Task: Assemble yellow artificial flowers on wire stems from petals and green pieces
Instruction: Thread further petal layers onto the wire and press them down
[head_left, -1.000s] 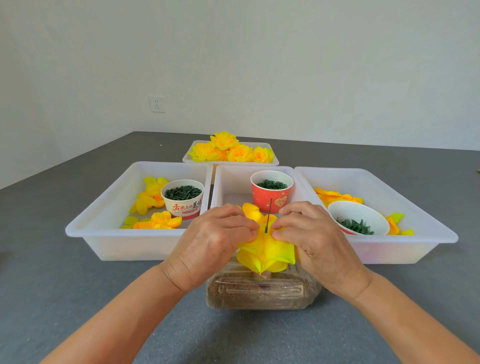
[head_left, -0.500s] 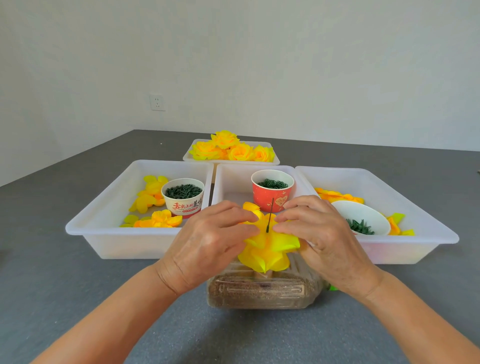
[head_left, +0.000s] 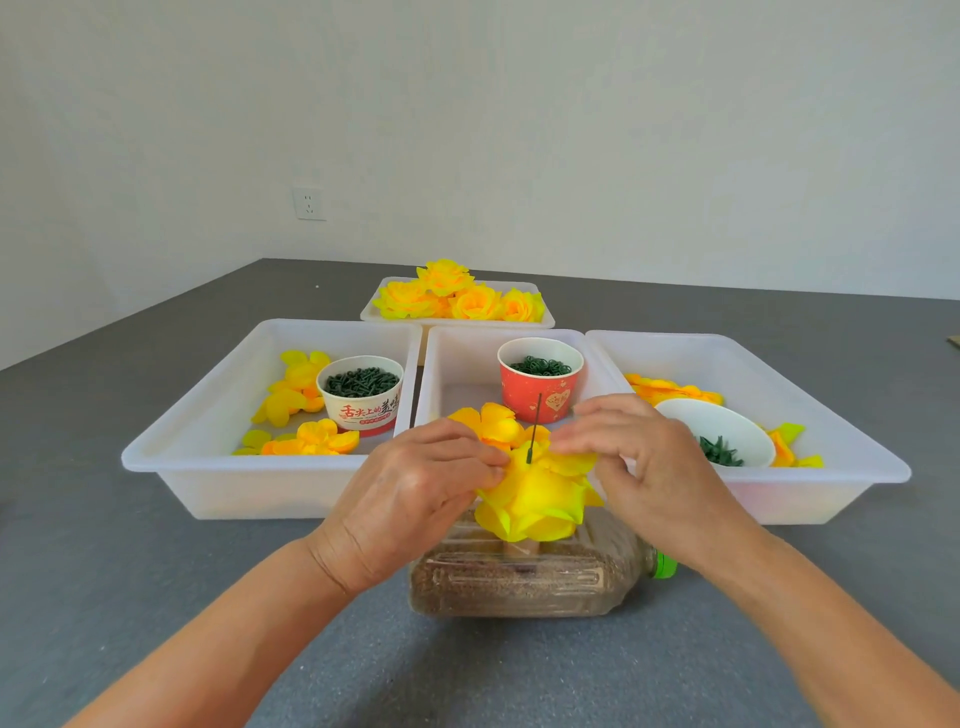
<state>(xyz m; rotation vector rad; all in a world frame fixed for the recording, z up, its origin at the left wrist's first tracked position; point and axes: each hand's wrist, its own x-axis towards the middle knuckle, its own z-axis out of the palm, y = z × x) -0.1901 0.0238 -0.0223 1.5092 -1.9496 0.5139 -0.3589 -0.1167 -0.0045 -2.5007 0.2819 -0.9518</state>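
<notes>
Grey table (head_left: 130, 597) under a white wall carries three white trays; nearest the left edge, one (head_left: 208, 457) holds petals and a cup of green pieces (head_left: 361, 392). At the front centre, left hand (head_left: 410, 499) fingers pinch the yellow flower (head_left: 535, 499) on its wire stem (head_left: 534, 428) above a lying bottle (head_left: 524, 582); right hand (head_left: 654, 467) fingertips grip its petals.

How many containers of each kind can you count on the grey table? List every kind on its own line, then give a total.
White plastic trays: 4, three in a row and one behind
Paper cups: 2, one white and one red
White bowls: 1
Plastic bottles lying on their side: 1
Total: 8
</notes>
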